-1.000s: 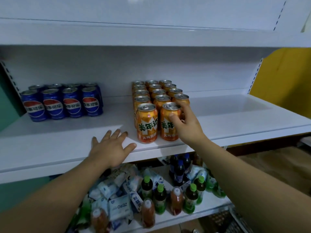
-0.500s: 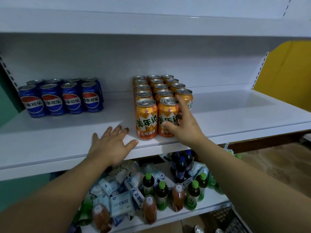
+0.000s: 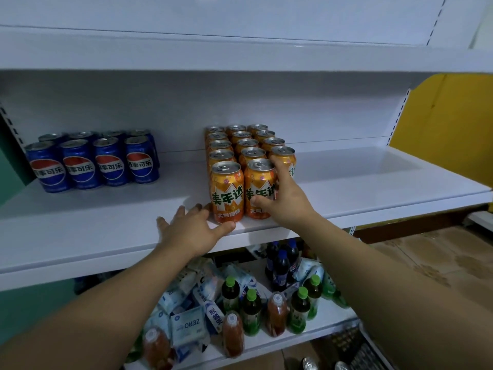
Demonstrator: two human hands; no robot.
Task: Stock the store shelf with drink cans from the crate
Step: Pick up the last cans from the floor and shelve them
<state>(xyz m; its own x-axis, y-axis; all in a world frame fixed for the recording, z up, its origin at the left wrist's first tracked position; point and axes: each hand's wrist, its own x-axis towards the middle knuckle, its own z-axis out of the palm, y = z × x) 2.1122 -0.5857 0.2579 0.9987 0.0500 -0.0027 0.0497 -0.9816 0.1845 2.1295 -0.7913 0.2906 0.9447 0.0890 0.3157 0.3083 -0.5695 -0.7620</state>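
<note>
From my feed I see both bare hands up at the white middle shelf (image 3: 80,236). My right hand (image 3: 286,200) is curled around the front orange can (image 3: 259,192) in the middle column of the orange cans (image 3: 248,153), thumb on its label and fingers reaching around its right side and rim; it wraps the can, though I cannot tell how firmly it squeezes. That can stands upright near the shelf's front edge, touching its neighbour, the front-left orange can (image 3: 227,192). Behind them the orange block runs back in three columns toward the rear panel, and the right column stops one can short of the front. My left hand (image 3: 190,231) lies flat on the shelf just left of the front-left orange can, fingers spread, thumb reaching toward that can's base, holding nothing. Well to the left stands a group of blue cans (image 3: 93,161), two rows deep, apart from the orange ones. On the lower shelf (image 3: 266,345) under my arms sit green-capped bottles (image 3: 250,311), dark cola bottles (image 3: 280,265), orange-brown bottles (image 3: 233,333) and pale blue packets (image 3: 188,325) in a loose jumble. A yellow panel (image 3: 448,124) stands at the right end.
</note>
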